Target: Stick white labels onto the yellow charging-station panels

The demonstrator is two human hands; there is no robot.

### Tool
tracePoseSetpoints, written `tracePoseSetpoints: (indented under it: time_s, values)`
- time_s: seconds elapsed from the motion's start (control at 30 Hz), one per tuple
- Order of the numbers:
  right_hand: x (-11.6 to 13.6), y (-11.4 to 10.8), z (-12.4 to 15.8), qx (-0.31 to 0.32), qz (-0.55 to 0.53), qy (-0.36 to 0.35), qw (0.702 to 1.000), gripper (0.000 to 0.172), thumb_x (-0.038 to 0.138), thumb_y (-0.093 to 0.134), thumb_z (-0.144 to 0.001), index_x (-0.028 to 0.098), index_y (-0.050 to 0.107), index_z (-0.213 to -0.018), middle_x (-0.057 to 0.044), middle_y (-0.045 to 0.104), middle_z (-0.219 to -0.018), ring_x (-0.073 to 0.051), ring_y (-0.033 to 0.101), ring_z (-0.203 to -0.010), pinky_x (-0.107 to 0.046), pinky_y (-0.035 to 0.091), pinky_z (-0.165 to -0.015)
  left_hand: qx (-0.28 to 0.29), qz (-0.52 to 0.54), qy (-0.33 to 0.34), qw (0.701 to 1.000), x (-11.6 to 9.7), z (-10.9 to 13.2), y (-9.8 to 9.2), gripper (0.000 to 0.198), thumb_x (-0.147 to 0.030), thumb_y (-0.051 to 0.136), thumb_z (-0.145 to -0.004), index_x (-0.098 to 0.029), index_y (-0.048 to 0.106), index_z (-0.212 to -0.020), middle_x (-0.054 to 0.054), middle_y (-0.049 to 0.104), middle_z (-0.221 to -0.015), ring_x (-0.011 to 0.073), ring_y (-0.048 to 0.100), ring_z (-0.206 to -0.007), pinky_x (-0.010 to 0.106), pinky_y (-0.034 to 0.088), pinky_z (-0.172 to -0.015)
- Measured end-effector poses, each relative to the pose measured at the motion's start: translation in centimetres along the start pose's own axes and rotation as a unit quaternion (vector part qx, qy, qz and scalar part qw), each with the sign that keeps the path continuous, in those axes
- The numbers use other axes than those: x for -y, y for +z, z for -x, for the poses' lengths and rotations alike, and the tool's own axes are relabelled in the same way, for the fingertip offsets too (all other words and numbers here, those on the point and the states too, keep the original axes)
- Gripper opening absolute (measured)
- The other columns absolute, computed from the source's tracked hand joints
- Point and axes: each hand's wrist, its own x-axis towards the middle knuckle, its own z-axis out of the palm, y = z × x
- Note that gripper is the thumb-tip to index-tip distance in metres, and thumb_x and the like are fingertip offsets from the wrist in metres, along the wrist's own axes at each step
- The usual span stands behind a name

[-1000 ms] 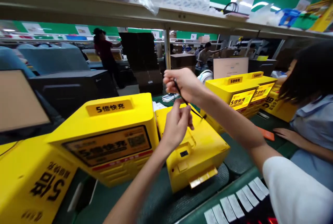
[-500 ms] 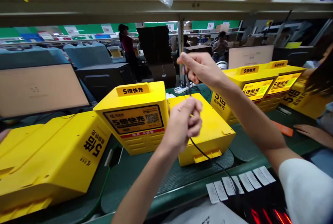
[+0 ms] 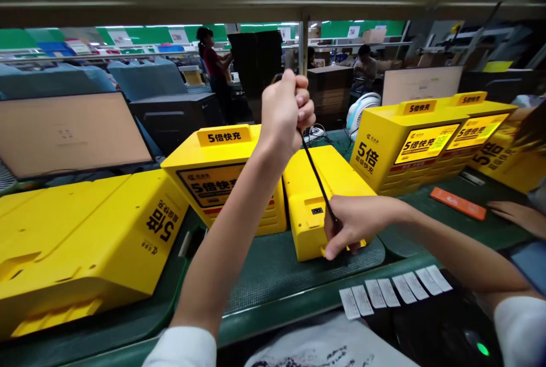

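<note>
A thin black cable [image 3: 314,169] runs taut between my two hands. My left hand [image 3: 282,110] is raised in front of the stacked dark cartons, closed around the cable's upper part. Lower down, my right hand [image 3: 352,222] is closed on the cable's other end, just in front of a yellow box [image 3: 341,176] lying on its side. A small black power socket [image 3: 317,211] shows on that box's near end, left of my right hand. The cable's ends are hidden by my fingers. Beside it on the left stands an upright yellow box [image 3: 239,156] with a dark label panel, partly behind my left forearm.
More yellow boxes lie at left [image 3: 98,230] and stand at right [image 3: 384,151] with lit panels. White labels [image 3: 394,292] line the green bench edge [image 3: 290,299]. A co-worker's hand [image 3: 516,216] rests near an orange object [image 3: 458,203]. A shelf beam [image 3: 170,0] crosses overhead.
My left hand has risen with the cable. My right hand has come down from above to the near end of the lying box, so the cable now stretches between them.
</note>
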Motion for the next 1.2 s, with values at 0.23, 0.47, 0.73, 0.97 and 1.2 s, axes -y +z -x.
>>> tracePoseSetpoints:
  time_s: [0.23, 0.47, 0.73, 0.97, 1.2]
  values:
    - [-0.7, -4.1, 0.6, -0.027, -0.088, -0.029, 0.995, 0.040, 0.044, 0.082, -0.076, 0.010, 0.076, -0.095, -0.009, 0.076, -0.081, -0.016, 0.070, -0.067, -0.025, 0.058, -0.065, 0.064, -0.109, 0.011, 0.992, -0.5, -3.4, 0.2, 0.048, -0.042, 0.036, -0.106, -0.014, 0.058, -0.074, -0.002, 0.050, -0.056, 0.0071, 0.050, -0.047, 0.017, 0.035, -0.049]
    - [-4.4, -3.4, -4.3, -0.241, 0.053, -0.104, 0.963, 0.016, 0.017, 0.074, -0.076, 0.013, 0.079, -0.091, -0.007, 0.077, -0.087, -0.018, 0.070, -0.077, -0.026, 0.054, -0.073, 0.056, -0.400, 0.039, 0.914, 6.3, 3.5, -7.9, 0.018, -0.029, 0.059, -0.092, -0.017, 0.072, -0.090, 0.006, 0.074, -0.095, 0.0176, 0.068, -0.092, 0.024, 0.050, -0.073]
    - [-6.0, -0.9, -5.6, -0.287, 0.110, -0.123, 0.944, 0.016, 0.002, 0.069, -0.073, 0.015, 0.077, -0.079, -0.002, 0.074, -0.077, -0.015, 0.065, -0.070, -0.024, 0.045, -0.066, -0.121, -0.475, 0.097, 0.866, 16.1, 11.2, -14.1, 0.016, -0.014, 0.055, -0.090, -0.019, 0.068, -0.099, 0.006, 0.070, -0.101, 0.0210, 0.065, -0.100, 0.033, 0.049, -0.092]
    - [-4.9, -0.4, -6.2, -0.341, 0.057, -0.076, 0.935, 0.020, -0.001, 0.075, -0.061, 0.016, 0.077, -0.070, -0.002, 0.075, -0.072, -0.016, 0.068, -0.071, -0.023, 0.049, -0.067, -0.067, -0.520, 0.133, 0.841, 15.6, 10.4, -12.8, 0.022, -0.010, 0.057, -0.084, -0.018, 0.067, -0.102, 0.008, 0.068, -0.105, 0.0254, 0.060, -0.107, 0.039, 0.045, -0.099]
    - [-14.3, 10.8, 6.8, -0.797, -0.153, 0.209, 0.545, 0.044, 0.054, 0.057, -0.088, 0.015, 0.073, -0.099, -0.015, 0.075, -0.098, -0.026, 0.067, -0.096, -0.034, 0.057, -0.073, 0.112, -0.527, 0.101, 0.836, 15.2, 8.9, -12.1, 0.013, -0.025, 0.056, -0.093, -0.020, 0.066, -0.101, 0.005, 0.069, -0.104, 0.0226, 0.064, -0.102, 0.036, 0.047, -0.093]
